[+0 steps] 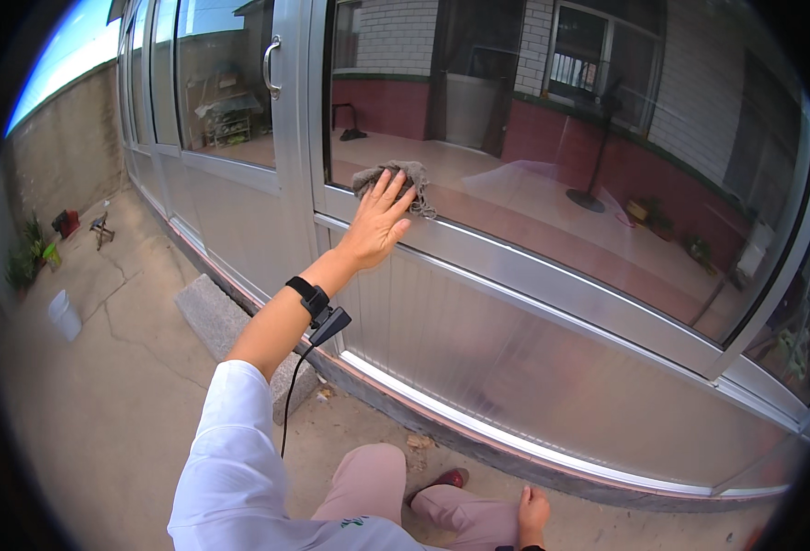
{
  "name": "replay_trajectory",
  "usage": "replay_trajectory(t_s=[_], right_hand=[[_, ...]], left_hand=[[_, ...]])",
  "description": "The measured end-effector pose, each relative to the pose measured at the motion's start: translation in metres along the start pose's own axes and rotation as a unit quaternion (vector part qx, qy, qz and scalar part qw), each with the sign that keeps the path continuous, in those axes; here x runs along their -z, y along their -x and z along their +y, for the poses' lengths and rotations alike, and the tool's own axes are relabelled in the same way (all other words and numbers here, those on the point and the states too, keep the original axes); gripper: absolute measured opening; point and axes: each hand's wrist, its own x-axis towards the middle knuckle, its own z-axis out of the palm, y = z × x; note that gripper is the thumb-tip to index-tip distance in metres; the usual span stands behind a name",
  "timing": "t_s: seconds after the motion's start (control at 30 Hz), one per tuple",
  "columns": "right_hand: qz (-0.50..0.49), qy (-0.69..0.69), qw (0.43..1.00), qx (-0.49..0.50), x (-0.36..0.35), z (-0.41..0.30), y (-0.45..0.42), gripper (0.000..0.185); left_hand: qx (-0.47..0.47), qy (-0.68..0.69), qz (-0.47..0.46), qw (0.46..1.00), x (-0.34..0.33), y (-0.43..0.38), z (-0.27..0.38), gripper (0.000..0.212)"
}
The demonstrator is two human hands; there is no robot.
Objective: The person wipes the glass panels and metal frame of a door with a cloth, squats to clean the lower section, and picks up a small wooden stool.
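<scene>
My left hand (pixel 377 224) reaches out with its fingers spread over a crumpled grey-brown cloth (pixel 413 176). The cloth lies against the lower left corner of a large glass pane (pixel 515 179), where the glass meets its aluminium frame (pixel 501 265). Part of the cloth is hidden beneath the fingers, and its frayed edge hangs to the right. A black strap with a cabled device (pixel 322 313) is around my left wrist. Low in the view, my right hand (pixel 534 510) is beside my thigh, its fingers curled and no object visible in it.
A metal door handle (pixel 272 67) is left of the pane. A stone block step (pixel 215 313) lies at the wall's base. Farther left on the concrete stand a white bucket (pixel 65 315), a small folding stool (pixel 102 229) and plants. A fan and flowerpots show through the glass.
</scene>
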Motion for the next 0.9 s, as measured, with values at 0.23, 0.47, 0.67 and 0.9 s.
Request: replay_trajectory(t_s=[0.23,0.47,0.67,0.9], right_hand=[[-0.037,0.03,0.999,-0.026,0.005,0.001,0.002,0.028],[-0.061,0.032,0.997,-0.043,0.002,-0.009,-0.006,0.028],[-0.05,0.026,0.998,-0.041,0.001,0.003,-0.004,0.029],[-0.058,0.02,0.998,-0.018,0.0,-0.002,-0.009,0.031]], left_hand=[[-0.048,-0.032,0.125,0.991,0.041,-0.099,-0.025,0.055],[-0.037,-0.017,0.254,0.966,0.117,-0.267,-0.121,0.051],[-0.05,-0.017,0.272,0.961,0.07,-0.214,-0.063,0.049],[-0.059,0.007,0.127,0.99,0.026,-0.096,0.007,0.053]])
